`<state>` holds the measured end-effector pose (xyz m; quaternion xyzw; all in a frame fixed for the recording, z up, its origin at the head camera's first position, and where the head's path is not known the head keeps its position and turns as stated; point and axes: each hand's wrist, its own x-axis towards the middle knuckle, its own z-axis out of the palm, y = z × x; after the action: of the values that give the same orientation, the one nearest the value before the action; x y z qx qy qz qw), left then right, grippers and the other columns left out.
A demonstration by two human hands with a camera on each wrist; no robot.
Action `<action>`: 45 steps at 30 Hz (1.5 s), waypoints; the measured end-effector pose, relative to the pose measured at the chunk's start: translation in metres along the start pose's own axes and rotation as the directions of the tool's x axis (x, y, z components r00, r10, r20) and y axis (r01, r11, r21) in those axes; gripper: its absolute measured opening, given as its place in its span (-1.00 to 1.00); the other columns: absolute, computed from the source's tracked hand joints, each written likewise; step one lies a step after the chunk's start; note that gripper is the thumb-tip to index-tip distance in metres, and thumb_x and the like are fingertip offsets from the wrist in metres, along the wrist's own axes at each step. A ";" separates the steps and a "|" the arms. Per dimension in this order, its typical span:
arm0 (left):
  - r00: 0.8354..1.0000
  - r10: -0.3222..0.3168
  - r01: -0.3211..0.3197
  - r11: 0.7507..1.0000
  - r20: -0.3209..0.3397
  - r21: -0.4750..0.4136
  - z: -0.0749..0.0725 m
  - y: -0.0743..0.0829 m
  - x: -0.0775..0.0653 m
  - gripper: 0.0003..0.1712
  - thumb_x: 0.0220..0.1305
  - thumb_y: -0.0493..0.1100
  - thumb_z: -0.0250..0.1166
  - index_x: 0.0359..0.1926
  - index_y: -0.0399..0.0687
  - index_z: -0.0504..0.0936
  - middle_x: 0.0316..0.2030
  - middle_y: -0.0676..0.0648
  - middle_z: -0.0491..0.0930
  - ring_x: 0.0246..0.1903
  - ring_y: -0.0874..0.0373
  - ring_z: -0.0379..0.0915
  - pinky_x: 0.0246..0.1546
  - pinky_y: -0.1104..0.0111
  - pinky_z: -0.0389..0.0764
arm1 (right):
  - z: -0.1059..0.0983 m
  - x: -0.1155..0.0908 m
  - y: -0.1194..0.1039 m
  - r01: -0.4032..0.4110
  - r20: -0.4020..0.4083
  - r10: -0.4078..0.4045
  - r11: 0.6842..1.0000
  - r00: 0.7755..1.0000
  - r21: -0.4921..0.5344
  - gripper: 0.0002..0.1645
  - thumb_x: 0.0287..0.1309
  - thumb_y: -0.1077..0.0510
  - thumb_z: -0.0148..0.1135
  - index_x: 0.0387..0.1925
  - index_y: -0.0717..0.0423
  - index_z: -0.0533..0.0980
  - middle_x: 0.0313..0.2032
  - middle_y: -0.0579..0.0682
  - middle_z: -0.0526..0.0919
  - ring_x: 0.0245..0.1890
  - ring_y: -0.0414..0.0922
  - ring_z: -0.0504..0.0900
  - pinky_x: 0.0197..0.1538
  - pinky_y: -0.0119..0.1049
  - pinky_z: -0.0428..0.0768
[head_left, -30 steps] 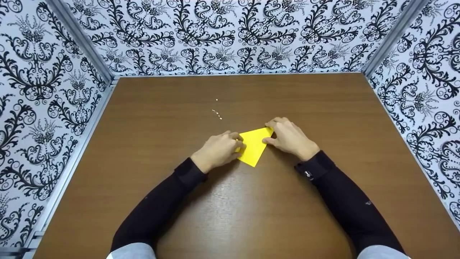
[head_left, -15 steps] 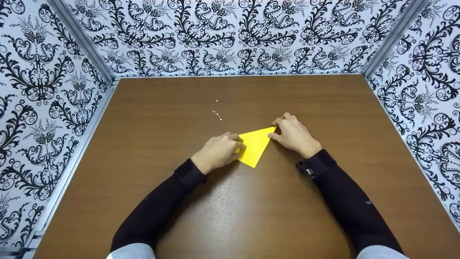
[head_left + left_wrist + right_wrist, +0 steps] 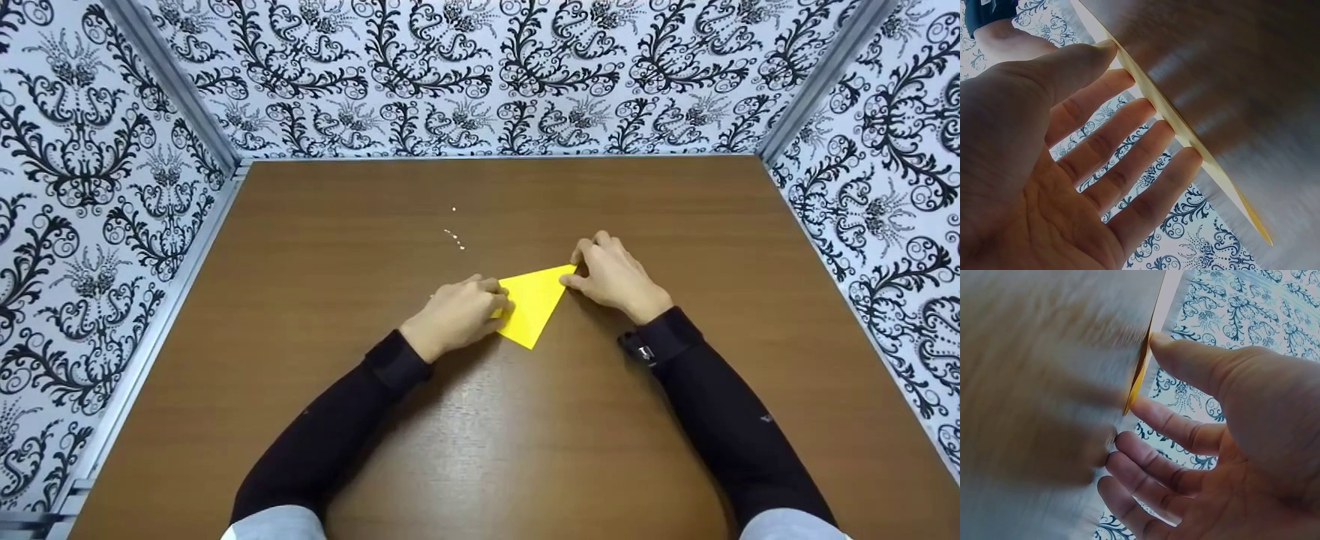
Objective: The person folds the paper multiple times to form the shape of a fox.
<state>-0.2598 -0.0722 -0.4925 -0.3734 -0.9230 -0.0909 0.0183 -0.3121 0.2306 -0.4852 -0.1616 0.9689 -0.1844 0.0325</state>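
Right hand (image 3: 619, 279) has slid outward in the head view, to 1 corner of the yellow paper (image 3: 534, 301) on the worktop (image 3: 480, 450); left hand (image 3: 456, 315) touches its other side. Left wrist: grip apart, fingertips against paper. Right wrist: grip apart, thumb and 1 finger touching paper.

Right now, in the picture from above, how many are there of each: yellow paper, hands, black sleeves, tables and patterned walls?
Yellow paper: 1
Hands: 2 (left hand, right hand)
Black sleeves: 2 (left sleeve, right sleeve)
Table: 1
Patterned walls: 3 (left wall, back wall, right wall)
Total: 9
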 end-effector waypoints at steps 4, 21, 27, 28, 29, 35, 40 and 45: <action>1.000 -0.002 0.002 1.000 0.015 0.010 -0.001 0.001 0.000 -0.73 0.61 -0.08 0.56 0.22 0.02 0.92 0.32 -0.14 0.83 0.22 -0.16 0.77 0.14 0.04 0.93 | 0.000 0.001 0.004 -0.020 0.000 0.020 1.000 1.000 0.017 -0.46 0.57 -0.07 0.55 0.22 0.30 0.66 0.16 0.33 0.56 0.26 0.33 0.53 0.26 0.26 0.69; 1.000 0.009 -0.009 1.000 0.014 0.018 -0.001 0.000 -0.001 -0.76 0.60 -0.10 0.57 0.18 -0.01 0.92 0.32 -0.15 0.83 0.22 -0.16 0.78 0.12 0.04 0.95 | -0.003 0.006 0.000 0.018 -0.036 -0.015 0.996 0.999 0.086 -0.57 0.60 -0.14 0.50 -0.20 0.17 0.74 -0.18 0.14 0.68 -0.12 0.10 0.58 -0.05 -0.09 0.50; 1.000 0.009 -0.009 1.000 0.012 0.026 -0.001 0.000 0.000 -0.76 0.60 -0.10 0.57 0.18 0.00 0.92 0.32 -0.14 0.84 0.23 -0.16 0.79 0.10 0.01 0.96 | -0.005 0.007 -0.005 0.026 -0.053 -0.017 0.983 0.998 0.183 -0.57 0.63 -0.16 0.47 -0.05 0.15 0.71 -0.17 0.12 0.81 -0.19 0.07 0.69 -0.06 -0.14 0.59; 1.000 0.007 -0.007 1.000 0.015 0.026 -0.001 0.000 0.000 -0.75 0.60 -0.10 0.57 0.19 0.00 0.92 0.32 -0.14 0.84 0.23 -0.16 0.79 0.11 0.01 0.95 | -0.006 0.007 -0.006 0.029 -0.055 -0.018 0.977 0.998 0.209 -0.58 0.63 -0.13 0.49 -0.01 0.17 0.70 -0.13 0.14 0.84 -0.17 0.08 0.72 -0.04 -0.13 0.62; 1.000 0.007 -0.007 1.000 0.015 0.026 -0.001 0.000 0.000 -0.75 0.61 -0.10 0.57 0.19 0.00 0.92 0.31 -0.14 0.84 0.23 -0.16 0.79 0.11 0.01 0.95 | -0.006 0.007 -0.007 0.033 -0.057 -0.021 0.972 0.998 0.233 -0.59 0.63 -0.11 0.50 0.04 0.19 0.69 -0.10 0.16 0.85 -0.14 0.08 0.75 0.00 -0.13 0.66; 1.000 -0.001 0.001 1.000 0.014 0.017 -0.002 0.000 0.000 -0.77 0.63 -0.10 0.54 0.18 0.00 0.92 0.30 -0.15 0.85 0.19 -0.17 0.78 0.11 -0.01 0.94 | -0.004 0.009 -0.012 0.067 -0.093 -0.038 0.943 0.995 0.327 -0.48 0.58 0.06 0.55 0.35 0.23 0.60 0.06 0.24 0.88 -0.01 0.14 0.85 0.14 -0.03 0.77; 1.000 0.005 -0.005 1.000 0.006 0.022 -0.003 0.000 0.000 -0.80 0.62 -0.11 0.55 0.14 0.01 0.92 0.25 -0.13 0.86 0.16 -0.14 0.77 0.07 0.00 0.95 | -0.006 0.009 -0.013 0.080 -0.136 -0.033 0.930 0.990 0.358 -0.40 0.54 0.14 0.57 0.46 0.23 0.59 0.09 0.26 0.87 -0.04 0.14 0.85 0.06 -0.18 0.74; 1.000 0.017 -0.017 1.000 -0.006 0.025 0.000 0.000 -0.001 -0.84 0.60 -0.10 0.57 0.08 0.02 0.92 0.21 -0.12 0.86 0.12 -0.12 0.78 0.04 0.03 0.95 | -0.006 0.006 -0.013 0.080 -0.148 -0.026 0.925 0.989 0.371 -0.43 0.52 0.20 0.57 0.44 0.26 0.66 0.16 0.27 0.86 -0.04 0.16 0.84 0.03 -0.25 0.70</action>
<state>-0.2586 -0.0728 -0.4923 -0.3809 -0.9207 -0.0804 0.0268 -0.3149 0.2188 -0.4752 -0.1652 0.9107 -0.3784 -0.0105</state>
